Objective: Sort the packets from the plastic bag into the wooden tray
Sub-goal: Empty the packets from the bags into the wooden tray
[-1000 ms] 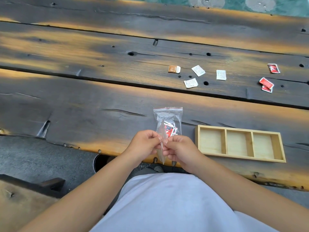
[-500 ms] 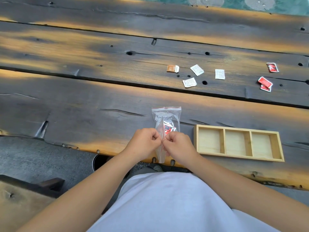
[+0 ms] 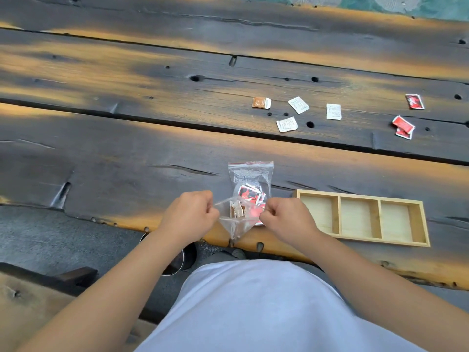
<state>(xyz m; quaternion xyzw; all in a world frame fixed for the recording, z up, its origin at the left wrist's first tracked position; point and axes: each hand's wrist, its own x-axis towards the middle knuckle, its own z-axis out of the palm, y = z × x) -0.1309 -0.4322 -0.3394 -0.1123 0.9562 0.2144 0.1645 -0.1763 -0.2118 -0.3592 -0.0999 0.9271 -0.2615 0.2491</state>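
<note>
Dark weathered plank table point(image 3: 127, 153), amber streaks, knot holes; left hand point(image 3: 189, 217) and right hand point(image 3: 285, 218) pinching clear plastic bag point(image 3: 250, 174) open beside three-compartment wooden tray point(image 3: 420, 224).

Charred wood and clear plastic

The table point(image 3: 127, 153) was rough, cracked, matt wood; the bag point(image 3: 250, 174) glossy clear plastic; the tray point(image 3: 337, 217) smooth, pale, unpainted wood.
</note>
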